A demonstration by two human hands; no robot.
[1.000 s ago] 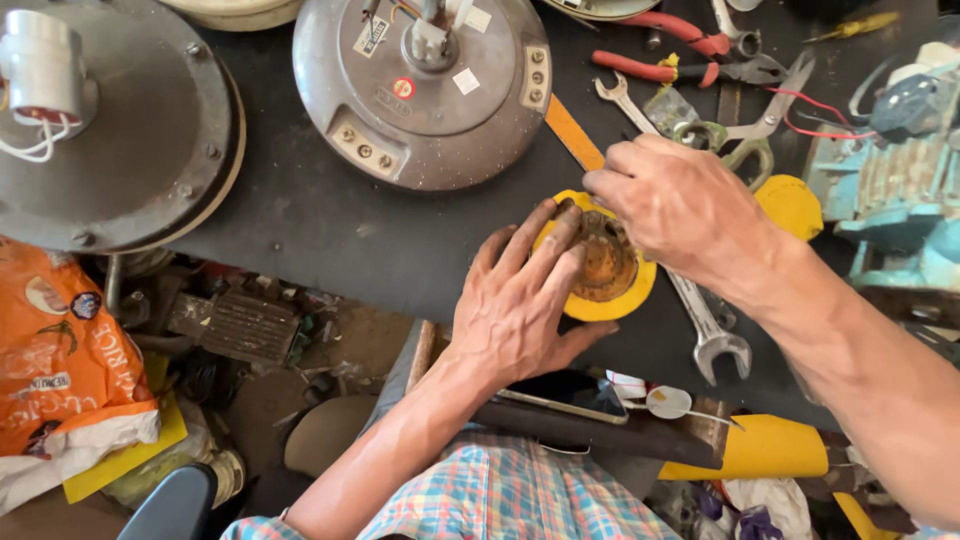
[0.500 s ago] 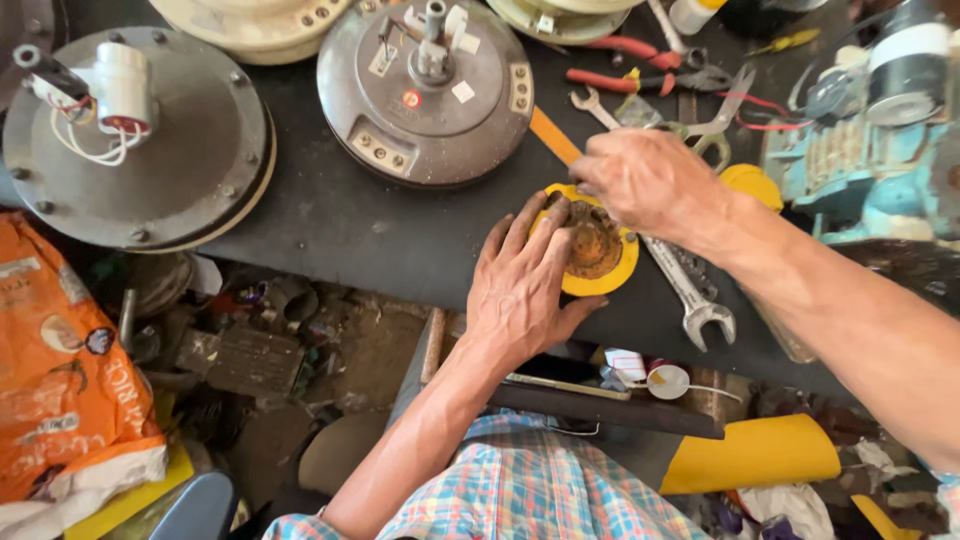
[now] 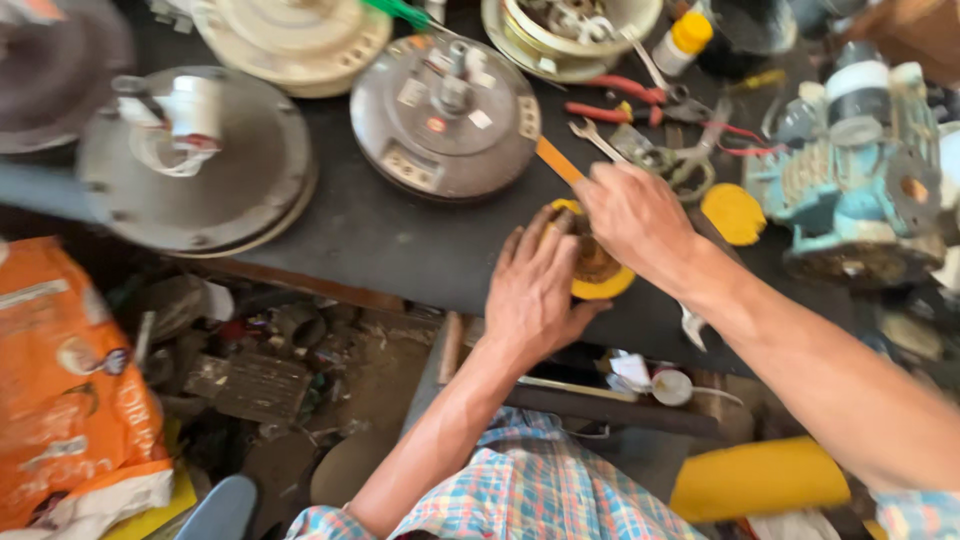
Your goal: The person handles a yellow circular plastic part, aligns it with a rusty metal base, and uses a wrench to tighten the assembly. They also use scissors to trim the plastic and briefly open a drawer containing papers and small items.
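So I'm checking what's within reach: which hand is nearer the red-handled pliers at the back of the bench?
Right. The right hand works at the yellow dish, just below the red-handled pliers; the left hand steadies the dish's near side, farther off.

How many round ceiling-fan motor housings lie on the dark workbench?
4 in clear view: a grey housing at left, a grey housing in the middle, a cream housing behind them, an open cream housing at top. A blurred fifth may sit top left.
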